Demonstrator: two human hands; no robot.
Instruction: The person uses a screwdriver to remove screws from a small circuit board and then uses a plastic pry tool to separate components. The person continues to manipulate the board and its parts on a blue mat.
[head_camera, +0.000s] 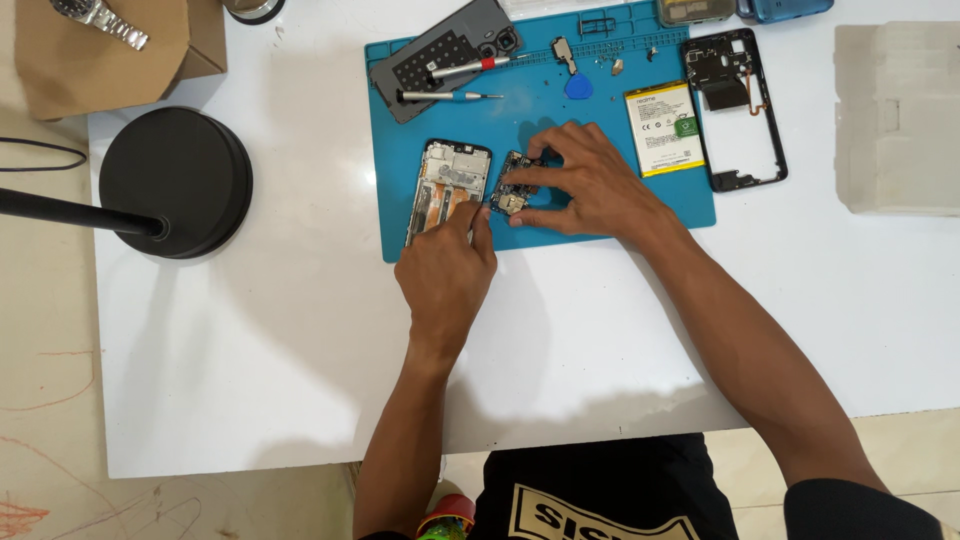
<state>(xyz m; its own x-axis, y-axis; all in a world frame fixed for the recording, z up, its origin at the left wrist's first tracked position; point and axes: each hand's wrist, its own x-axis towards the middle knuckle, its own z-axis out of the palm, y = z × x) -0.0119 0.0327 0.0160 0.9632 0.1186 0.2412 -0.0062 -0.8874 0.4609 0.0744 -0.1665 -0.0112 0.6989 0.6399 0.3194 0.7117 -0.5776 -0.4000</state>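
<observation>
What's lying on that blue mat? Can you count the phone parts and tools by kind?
Screwdrivers: 2
Phone back cover: 1
Opened phone body: 1
Circuit board, under the right hand: 1
Battery: 1
Blue pick: 1
Black frame, half off the mat: 1
Total: 8

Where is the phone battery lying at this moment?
In the head view, the battery lies on the blue mat's right part, between the right hand and the black phone frame.

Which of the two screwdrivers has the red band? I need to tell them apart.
The upper screwdriver, lying on the grey back cover. The lower screwdriver has a blue band instead.
</observation>
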